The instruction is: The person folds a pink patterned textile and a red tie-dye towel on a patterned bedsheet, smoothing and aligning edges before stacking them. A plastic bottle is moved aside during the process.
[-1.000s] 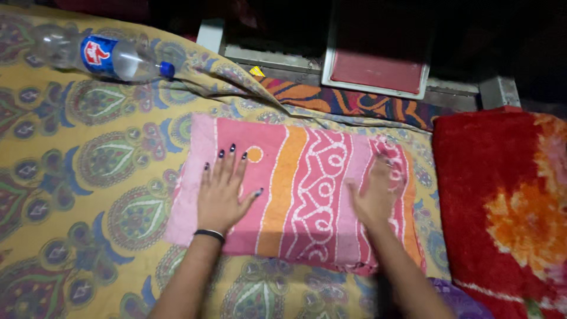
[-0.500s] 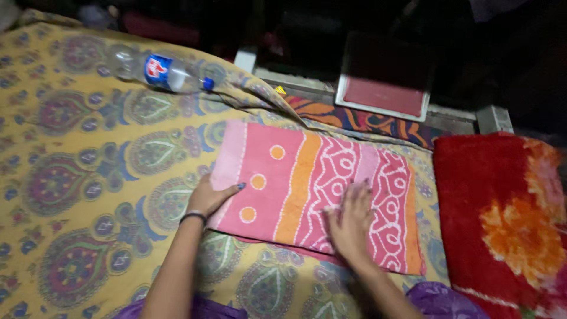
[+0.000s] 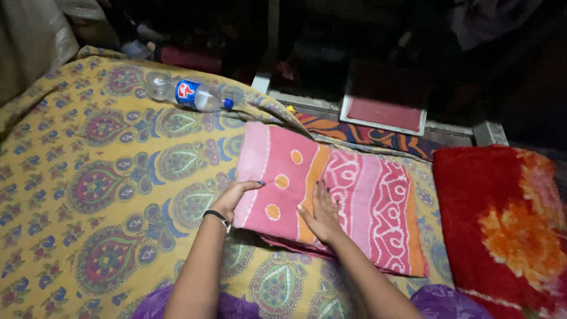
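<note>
your left hand [image 3: 233, 198] grips the folded pink cloth's [image 3: 360, 201] left edge, fingers tucked out of sight beneath. your right hand [image 3: 322, 215] lies flat on top, fingers together; the yellow bedsheet [image 3: 88, 177] underneath is partly hidden.

Both forearms are bare, with no sleeves. The left hand [image 3: 235, 198] has a thin black band with a small pale piece at the wrist, below its fingers. Dark polish covers the nails of both hands, right hand [image 3: 322, 215] included. Purple cloth covers the knees.

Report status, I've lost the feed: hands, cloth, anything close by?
Left hand grips folded pink cloth at its left edge. Right hand flat on top. Plastic bottle lies apart, red blanket alongside.
</note>
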